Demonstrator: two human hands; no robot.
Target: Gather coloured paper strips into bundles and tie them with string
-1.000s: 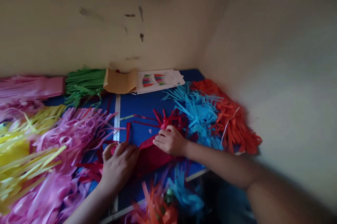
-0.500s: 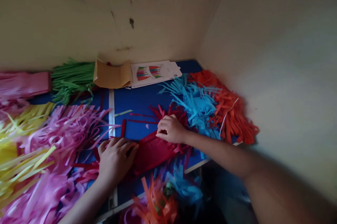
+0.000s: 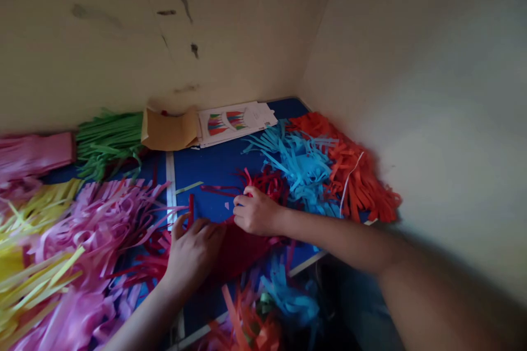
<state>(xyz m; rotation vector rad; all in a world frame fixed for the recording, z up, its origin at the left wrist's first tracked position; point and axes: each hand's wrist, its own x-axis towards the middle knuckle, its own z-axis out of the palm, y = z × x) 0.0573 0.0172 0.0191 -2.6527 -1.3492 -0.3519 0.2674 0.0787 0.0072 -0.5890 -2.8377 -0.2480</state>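
Dark red fringed tissue paper (image 3: 242, 252) lies on the blue table, its uncut middle part in front of me and cut strips at both ends. My left hand (image 3: 195, 249) is at its left side, fingers bent and closed on the paper's edge. Near the far edge, my right hand (image 3: 257, 211) pinches the same paper with curled fingers. Its fingertips are partly hidden, as is the paper under both hands. A narrow red strip (image 3: 191, 209) sticks up beside my left fingers.
Pink fringe (image 3: 102, 219) and yellow fringe (image 3: 16, 263) cover the left. Green fringe (image 3: 109, 139), a brown folded envelope (image 3: 171, 130) and printed sheets (image 3: 233, 122) lie along the wall. Blue fringe (image 3: 302, 161) and orange fringe (image 3: 354, 180) are at right. More fringe (image 3: 251, 323) hangs at the front edge.
My left hand has shifted right and slightly down along the red tissue paper. My right hand has moved a little left, closer to it. The view has tilted slightly.
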